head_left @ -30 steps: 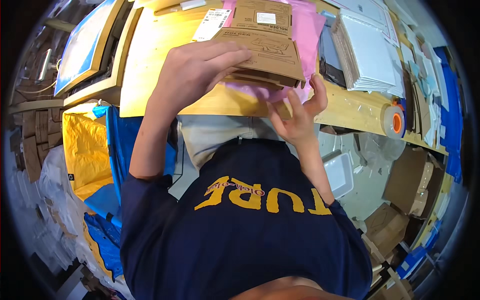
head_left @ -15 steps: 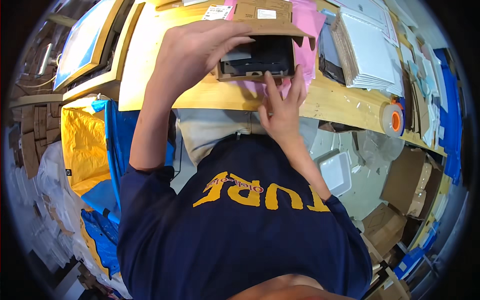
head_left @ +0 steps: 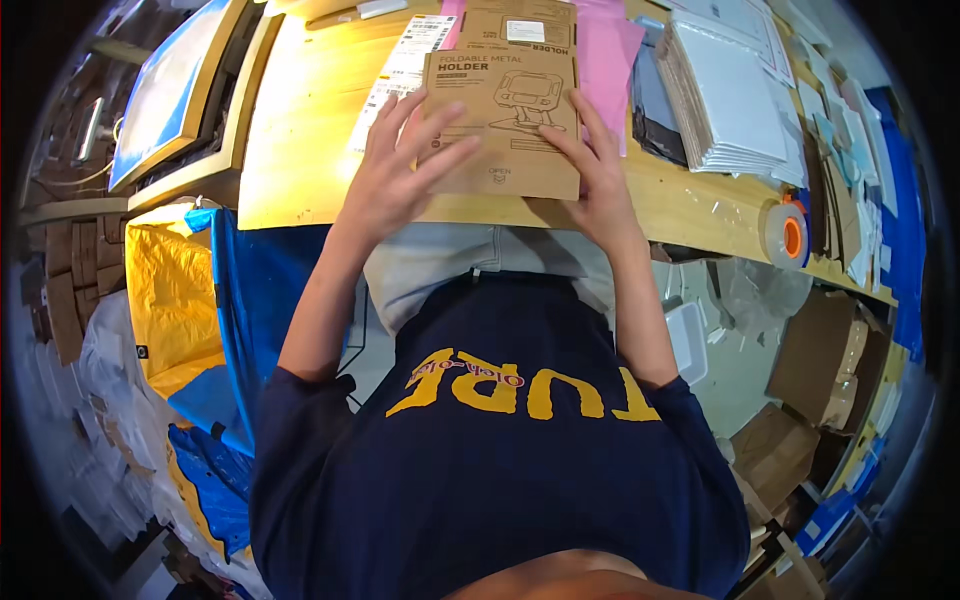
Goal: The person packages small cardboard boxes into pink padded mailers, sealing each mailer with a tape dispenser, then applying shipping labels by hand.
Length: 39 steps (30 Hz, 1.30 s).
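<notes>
left hand [head_left: 400,170]: fingers spread, blurred, over brown carton's [head_left: 490,115] left side, contact hard to tell | right hand [head_left: 603,178]: grips its right edge, one digit across the printed face | carton: closed, over wooden table's [head_left: 690,205] near edge

Both forearms [head_left: 645,310] reaching forward, elbows bent | left hand [head_left: 400,175]: fingers spread, a blur to me | right hand [head_left: 598,165]: gripping, digits angled forward
</notes>
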Motion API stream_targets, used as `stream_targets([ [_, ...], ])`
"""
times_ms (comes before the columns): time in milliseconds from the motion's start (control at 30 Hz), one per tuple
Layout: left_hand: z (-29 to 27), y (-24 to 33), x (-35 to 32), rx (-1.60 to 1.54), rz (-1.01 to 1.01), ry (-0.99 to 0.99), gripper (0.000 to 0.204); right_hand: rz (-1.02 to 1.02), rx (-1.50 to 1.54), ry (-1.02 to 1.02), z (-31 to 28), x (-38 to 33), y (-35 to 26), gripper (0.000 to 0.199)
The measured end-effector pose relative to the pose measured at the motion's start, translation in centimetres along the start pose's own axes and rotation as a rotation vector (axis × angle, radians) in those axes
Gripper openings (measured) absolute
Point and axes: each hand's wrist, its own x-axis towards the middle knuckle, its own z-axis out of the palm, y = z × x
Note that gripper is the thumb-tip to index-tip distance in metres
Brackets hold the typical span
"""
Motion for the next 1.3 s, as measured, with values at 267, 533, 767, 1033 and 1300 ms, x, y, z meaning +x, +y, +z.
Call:
stream_targets([
  [267,-2.0,-2.5,4.2,-0.906,-0.434,0.338,0.058,0.222,0.308,0.083,-2.6,6.3,-0.3,0.046],
  [533,1.1,-1.8,6.0,-0.945,-0.562,0.504,0.045,0.363,1.12,0.346,-0.2,8.0,-1.2,0.034],
  [767,1.6,-1.3,6.6,-1.373,-0.748,0.716,0.033,0.272,1.116,0.465,0.5,8.3,-1.5,0.033],
  [1033,2.9,-1.5,6.3,-1.351,-0.526,0.797,0.018,-0.13,0.999,0.323,1.5,7.6,1.3,0.038],
  [1300,1.7,2.3,3.3,-1.252,-0.403,0.82,0.02,0.497,1.152,0.127,-0.7,0.9,-1.5,0.063],
])
